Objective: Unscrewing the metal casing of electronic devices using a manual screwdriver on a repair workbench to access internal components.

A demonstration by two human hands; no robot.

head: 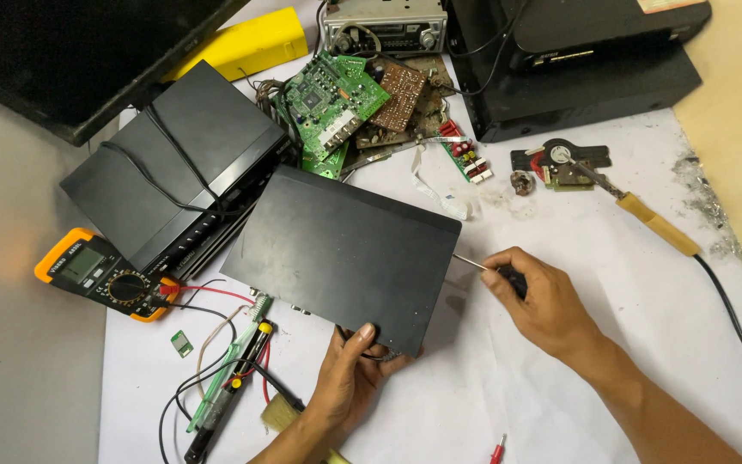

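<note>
A flat black metal set-top box (341, 249) lies tilted on the white paper in the middle. My left hand (347, 378) grips its near edge from below, thumb up against the side. My right hand (536, 296) holds a screwdriver (474, 264) by its dark handle. The thin metal shaft points left, with its tip at the box's right side edge.
A second black box (173, 163) lies to the left, with an orange multimeter (100, 275) and its leads beside it. Green circuit boards (332, 99) are piled behind. A soldering iron (654, 222) lies at the right. Larger black devices (577, 69) stand at the back.
</note>
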